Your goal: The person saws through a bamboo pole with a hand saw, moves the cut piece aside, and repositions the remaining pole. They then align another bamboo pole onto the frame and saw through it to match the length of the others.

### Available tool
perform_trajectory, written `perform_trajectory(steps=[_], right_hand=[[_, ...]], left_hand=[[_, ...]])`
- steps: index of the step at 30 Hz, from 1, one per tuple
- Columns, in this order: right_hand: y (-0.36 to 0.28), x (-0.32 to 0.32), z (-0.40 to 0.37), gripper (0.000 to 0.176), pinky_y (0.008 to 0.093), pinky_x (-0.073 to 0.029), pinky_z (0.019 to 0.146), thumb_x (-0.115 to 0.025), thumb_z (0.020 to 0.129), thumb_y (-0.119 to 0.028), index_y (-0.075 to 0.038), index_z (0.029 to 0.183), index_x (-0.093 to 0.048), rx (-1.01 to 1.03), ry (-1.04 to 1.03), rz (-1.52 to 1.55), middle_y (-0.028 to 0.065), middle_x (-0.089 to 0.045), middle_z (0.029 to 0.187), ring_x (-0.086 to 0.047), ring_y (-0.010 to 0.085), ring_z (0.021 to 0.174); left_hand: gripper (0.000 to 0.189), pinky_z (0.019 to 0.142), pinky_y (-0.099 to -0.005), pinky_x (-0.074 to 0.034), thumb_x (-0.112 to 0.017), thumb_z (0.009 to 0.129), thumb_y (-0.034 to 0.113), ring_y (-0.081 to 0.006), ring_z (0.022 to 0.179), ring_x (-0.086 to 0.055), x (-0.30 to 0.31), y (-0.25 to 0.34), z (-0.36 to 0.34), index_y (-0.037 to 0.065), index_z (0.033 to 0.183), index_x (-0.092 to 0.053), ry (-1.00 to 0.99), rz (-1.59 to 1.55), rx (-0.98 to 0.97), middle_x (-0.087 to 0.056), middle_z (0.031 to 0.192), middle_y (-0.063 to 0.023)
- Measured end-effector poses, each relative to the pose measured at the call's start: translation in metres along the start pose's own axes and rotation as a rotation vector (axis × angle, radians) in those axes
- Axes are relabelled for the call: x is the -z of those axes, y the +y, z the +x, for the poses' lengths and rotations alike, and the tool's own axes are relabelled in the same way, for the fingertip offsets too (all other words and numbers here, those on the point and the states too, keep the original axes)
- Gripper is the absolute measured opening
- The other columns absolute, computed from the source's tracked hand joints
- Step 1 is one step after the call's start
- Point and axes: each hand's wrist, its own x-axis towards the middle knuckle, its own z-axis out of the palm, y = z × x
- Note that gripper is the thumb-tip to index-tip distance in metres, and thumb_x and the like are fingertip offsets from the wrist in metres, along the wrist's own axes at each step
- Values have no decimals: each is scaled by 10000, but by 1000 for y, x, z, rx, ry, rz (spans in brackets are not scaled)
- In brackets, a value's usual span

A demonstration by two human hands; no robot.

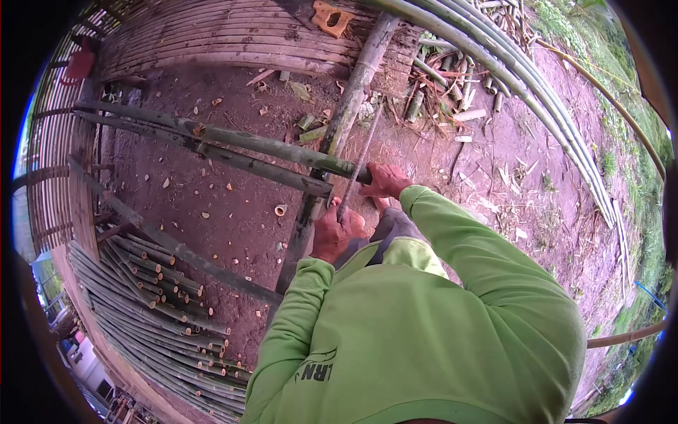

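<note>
My left hand [337,232] is closed around the grip of a long thin blade [364,145], seen nearly edge-on. The blade slants up and away, crossing close to the end of a green bamboo pole [272,147]. At that pole's near end, my right hand [385,180] has its fingers wrapped over the tip. The pole lies across an upright-looking bamboo crossbar [351,106]. Just beside it runs a second, darker bamboo pole [261,172], which neither hand touches.
A saw with a wooden handle [331,18] lies on a slatted bamboo bench [219,39]. Cut bamboo poles [141,311] are stacked at lower left. Offcuts [459,85] litter the ground at upper right, below long poles [522,71]. A slatted wall [53,148] stands left.
</note>
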Motion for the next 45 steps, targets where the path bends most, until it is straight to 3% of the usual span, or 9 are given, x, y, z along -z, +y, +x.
perform_trajectory(steps=[4,6,11,16,24,29,35,39,45], right_hand=[[-10,-1,6,245,418,-549,773,-617,707,-145,-47,921,-687,-126,-20,-58,194,-690,905,-682,331,888],[-10,2,5,250,409,-550,786,-609,710,-132,-55,929,-703,-164,-44,-59,192,-693,920,-683,323,905],[-2,-1,10,258,413,-550,798,-606,731,-137,-57,962,-693,-155,-82,-29,182,-695,943,-680,328,918],[-6,-7,15,275,437,-536,799,-627,751,-200,-76,990,-684,-194,-35,-51,196,-683,967,-667,355,926],[-11,2,13,279,440,-530,843,-605,767,-150,-57,1024,-659,-226,-74,-53,196,-675,1024,-659,351,980],[-16,10,12,312,438,-533,847,-616,751,-163,-57,1041,-658,-196,-107,-79,197,-677,1021,-660,353,980],[-21,-1,5,306,419,-528,867,-609,751,-174,-65,1029,-675,-227,-163,-37,194,-675,1041,-654,341,1003],[-7,-6,17,357,433,-536,822,-678,721,-272,-61,1009,-666,-151,-122,-51,200,-680,987,-664,356,952],[-18,-9,9,320,423,-523,874,-602,761,-178,-73,1055,-670,-191,-126,-154,187,-672,1068,-653,329,1015]], left_hand=[[253,667,-491,-503,-543,908,177,-444,801,-623,21,31,-5,-33,1040,-593,-103,52,53,-620,819,-283],[179,614,-502,-489,-555,897,167,-444,739,-621,46,40,-37,-10,898,-573,-196,174,188,-605,734,-263],[136,529,-523,-460,-564,880,137,-467,643,-596,77,56,-83,8,842,-542,-204,191,169,-574,628,-238],[130,554,-536,-467,-553,880,125,-472,679,-601,13,39,-16,-4,895,-547,-128,183,101,-594,689,-271],[136,555,-503,-483,-578,881,140,-416,639,-634,82,76,-88,7,907,-576,-166,154,244,-602,656,-236],[192,552,-536,-472,-572,885,178,-475,671,-594,22,57,3,-8,928,-569,-88,132,122,-585,680,-284],[134,520,-516,-447,-587,868,131,-442,630,-606,93,94,-80,5,841,-550,-165,144,293,-574,625,-239],[148,526,-510,-448,-578,870,143,-434,614,-606,82,85,-61,11,815,-539,-131,177,291,-570,613,-232],[152,568,-531,-478,-596,848,146,-441,640,-613,84,99,-81,13,849,-524,-168,163,277,-591,640,-242]])
